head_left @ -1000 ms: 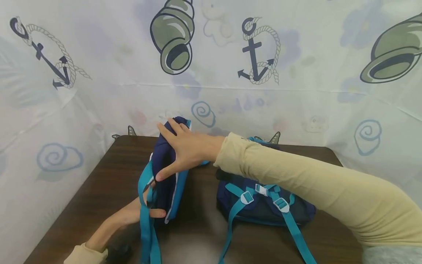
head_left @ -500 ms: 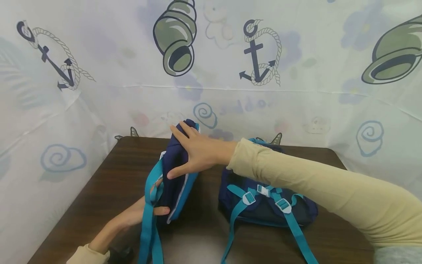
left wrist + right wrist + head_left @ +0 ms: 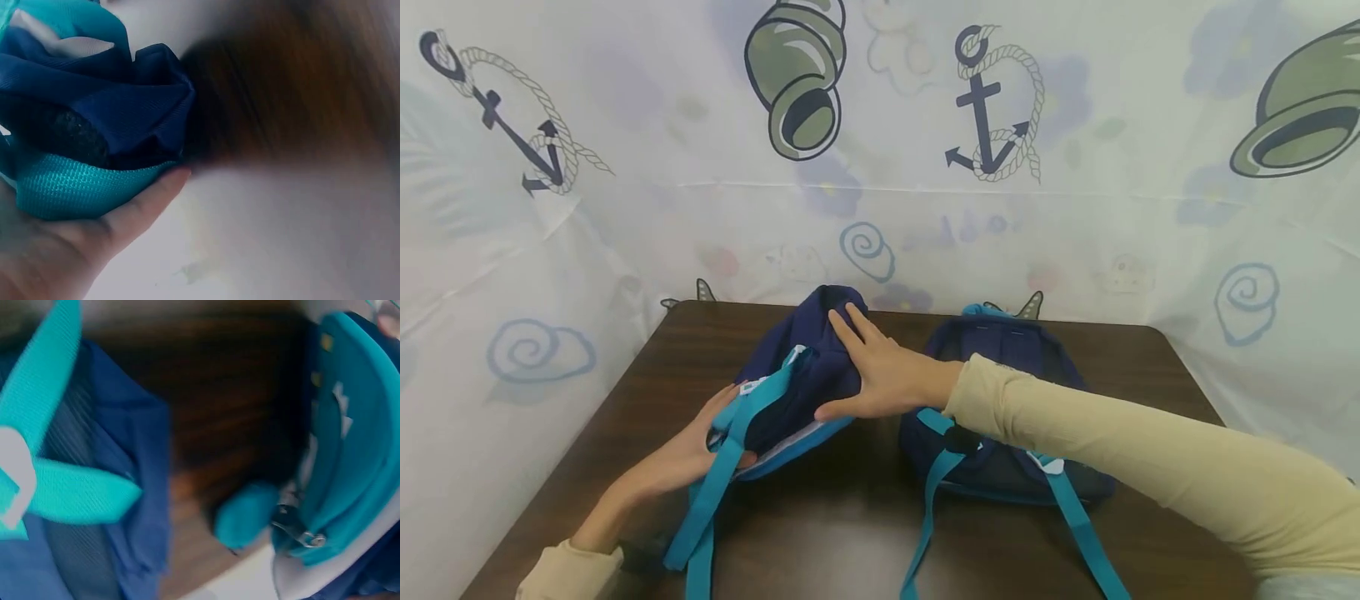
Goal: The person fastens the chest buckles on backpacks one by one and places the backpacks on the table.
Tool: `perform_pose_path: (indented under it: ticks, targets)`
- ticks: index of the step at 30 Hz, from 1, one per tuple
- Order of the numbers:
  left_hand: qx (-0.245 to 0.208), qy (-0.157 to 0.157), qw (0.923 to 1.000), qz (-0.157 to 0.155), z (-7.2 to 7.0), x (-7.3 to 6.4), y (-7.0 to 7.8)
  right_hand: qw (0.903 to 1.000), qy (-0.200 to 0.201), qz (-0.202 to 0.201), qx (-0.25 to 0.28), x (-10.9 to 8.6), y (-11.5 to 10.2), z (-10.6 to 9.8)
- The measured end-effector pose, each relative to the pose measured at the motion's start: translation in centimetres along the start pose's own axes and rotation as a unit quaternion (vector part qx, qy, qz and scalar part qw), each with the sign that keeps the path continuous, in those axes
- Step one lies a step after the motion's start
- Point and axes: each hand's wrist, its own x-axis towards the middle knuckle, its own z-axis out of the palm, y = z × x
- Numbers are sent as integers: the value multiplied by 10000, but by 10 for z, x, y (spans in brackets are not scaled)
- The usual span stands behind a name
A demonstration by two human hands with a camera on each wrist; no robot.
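A navy and teal backpack [image 3: 823, 354] leans tilted at the table's left half, its teal straps [image 3: 730, 454] hanging toward me. My left hand [image 3: 688, 446] holds its lower left side, thumb in front by a strap, other fingers partly hidden behind. In the left wrist view that thumb lies along the teal strap [image 3: 94, 190] under folded navy cloth [image 3: 134, 112]. Spread fingers of my right hand [image 3: 883, 371] press the bag's upper right side. The right wrist view shows the bag's teal front [image 3: 356, 437] with white tooth-like shapes and a zipper pull [image 3: 309, 539].
A second navy backpack [image 3: 1011, 337] stands close on the right, partly under my right forearm, its teal straps [image 3: 1078, 525] trailing to the front. The brown table [image 3: 842, 550] ends at a patterned white cloth [image 3: 895, 167] behind.
The left backpack has turned and tipped over, showing more of its strap side and top. My left hand shifted slightly up and left; my right hand moved right with the bag.
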Motion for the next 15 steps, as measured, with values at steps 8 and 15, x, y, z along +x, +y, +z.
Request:
perform_pose_path:
  ticks: [8, 15]
  targets:
    - [944, 107, 9950, 313, -23, 1, -13, 9983, 53, 20, 588, -7, 17, 50]
    - [1501, 112, 9882, 290, -33, 7, -14, 9942, -242, 408, 967, -9, 21, 81]
